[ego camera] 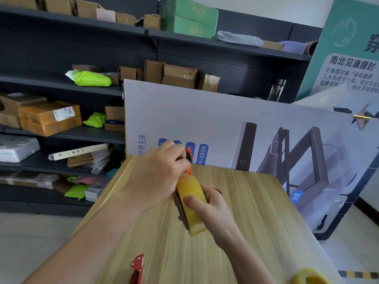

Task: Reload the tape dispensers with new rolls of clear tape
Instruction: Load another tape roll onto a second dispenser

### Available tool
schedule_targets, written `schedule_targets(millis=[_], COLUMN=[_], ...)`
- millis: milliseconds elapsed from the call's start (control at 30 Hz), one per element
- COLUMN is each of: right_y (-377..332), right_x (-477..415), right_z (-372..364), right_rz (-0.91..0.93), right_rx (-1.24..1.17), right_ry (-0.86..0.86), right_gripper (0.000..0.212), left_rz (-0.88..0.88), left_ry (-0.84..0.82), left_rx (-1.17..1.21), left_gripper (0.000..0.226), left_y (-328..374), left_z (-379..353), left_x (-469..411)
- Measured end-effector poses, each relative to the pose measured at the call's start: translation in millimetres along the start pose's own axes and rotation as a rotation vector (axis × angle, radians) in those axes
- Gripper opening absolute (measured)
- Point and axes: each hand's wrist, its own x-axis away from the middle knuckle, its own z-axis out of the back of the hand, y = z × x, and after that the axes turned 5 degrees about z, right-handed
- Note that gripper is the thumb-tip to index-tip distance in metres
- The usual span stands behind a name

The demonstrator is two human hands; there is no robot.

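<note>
Observed: both hands are raised over the desk (256, 212) and meet on one tape dispenser (189, 158).

Right hand (211, 206): closed round a yellowish clear tape roll (190, 189) that sits in the dispenser. The thumb (191, 199) lies flat across the roll's outer face. The other fingers wrap the far side and are mostly hidden. The roll stands on edge, with its lower rim projecting below the hand toward the wrist. A dark side plate (181, 208) of the dispenser runs along the roll's left face. A small red part shows just behind the knuckles.

Left hand (158, 171): directly beyond and left of the right hand, touching the top of the roll. Its fingers are curled down over the dispenser's orange front end, gripping it; the orange tip shows past the fingertips. Whether the tape end is pinched cannot be told.

Other task items: a second dispenser (137, 267), red, lies on the desk near the left forearm, well back from both hands and untouched. A spare roll (309, 276) of clear tape rests at the desk's near right corner, outside the right forearm and well apart from the hand.

Surroundings: a printed display board (205, 111) stands against the desk's far edge, beyond the hands. Dark shelves (51, 83) with cartons and green mailers are to the left.
</note>
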Motion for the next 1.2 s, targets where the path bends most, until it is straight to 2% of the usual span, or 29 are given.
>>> schedule_targets(millis=[100,200,300,400,600,800,1033,1200], right_y=[-11,-17,-14,-8,-2,2,13,20], right_x=[0,0,0,2,1,2,1,-2], right_z=[3,5,4,1,4,2,0,-4], right_rz=[-0.035,-0.086,-0.131,-0.152,-0.115,-0.094,-0.026,-0.013], right_rx=[0.081,0.198,0.25,0.266,0.289,0.264,0.336,0.283], right_ry=[-0.016,-0.049,-0.089,-0.119,-0.097,-0.088,-0.017,-0.037], right_gripper=[0.028,0.023,0.028,0.031,0.024,0.027,0.033,0.033], left_rz=[-0.042,-0.024,0.014,0.057,0.234,0.461,0.63,0.689], left_ry=[-0.039,-0.172,-0.325,-0.386,-0.427,-0.448,-0.414,-0.489], left_rx=[-0.045,-0.095,-0.151,-0.124,0.088,0.247,0.35,0.491], left_gripper=[0.017,0.014,0.015,0.014,0.01,0.008,0.009,0.01], left_y=[-2,1,0,-4,-9,-16,-32,-33], left_z=[-2,2,1,-2,-3,6,20,22], left_x=[-12,-19,-26,-29,-26,-28,-22,-18])
